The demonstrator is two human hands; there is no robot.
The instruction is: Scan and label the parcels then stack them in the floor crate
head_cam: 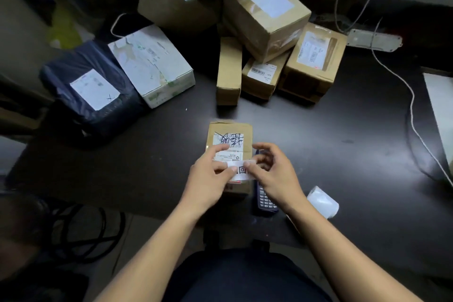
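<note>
We see both hands meeting over a small brown parcel that lies on the dark tabletop close to its near edge. The left hand and the right hand pinch a small white label between thumb and fingertips, one at each end, and hold it just above the near part of the parcel. The label bears a square printed code. The parcel already carries a white shipping slip with black handwriting scrawled across it.

Just right of the parcel, partly under the right hand, lies a dark handheld scanner with a keypad. A white label roll rests on the tabletop near the right wrist.

Farther back we count a cluster of brown cartons: a large 1 tilted on top of smaller ones, a narrow 1 standing beside them, and 1 at the right with a printed label facing up. To the left sit a worn white box and, touching its side, a black plastic mailer with a white label marked with an X. A white cable trails across the right side of the tabletop. We cannot see the floor crate.
</note>
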